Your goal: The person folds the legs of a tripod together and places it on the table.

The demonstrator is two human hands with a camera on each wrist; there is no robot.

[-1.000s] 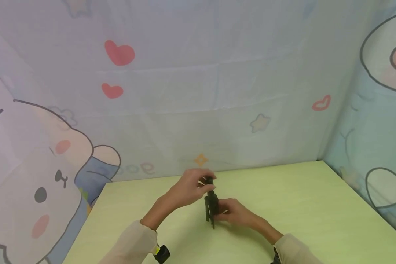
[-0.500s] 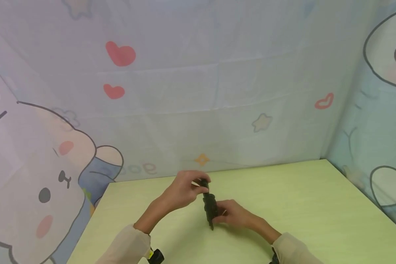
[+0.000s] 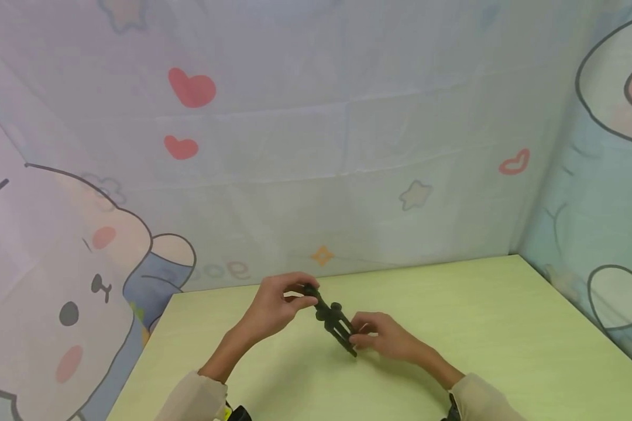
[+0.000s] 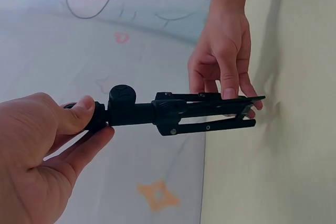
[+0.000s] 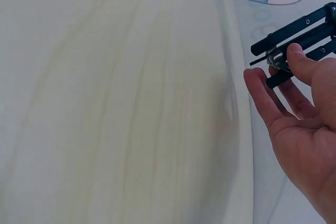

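A small black tripod [image 3: 330,316] is held above the table between both hands. It slants in the head view, top end up at left and legs down at right. My left hand [image 3: 272,305] pinches the top end between thumb and fingers. A round knob [image 4: 122,94] sticks out from its neck in the left wrist view. The legs [image 4: 215,125] lie folded close alongside one another, with narrow gaps between. My right hand [image 3: 383,337] grips them near their lower ends, thumb on one side and fingers on the other, as the right wrist view also shows.
The pale yellow-green table [image 3: 453,316] spreads out below both hands. A cloth backdrop [image 3: 295,146] with cartoon prints hangs along its back edge and sides. Dark wrist devices [image 3: 239,414] show under the sleeves.
The tripod has gone from nearly upright to a slant, its top moving left and its legs swinging right. My left hand has shifted left with the top; my right hand has moved slightly right.
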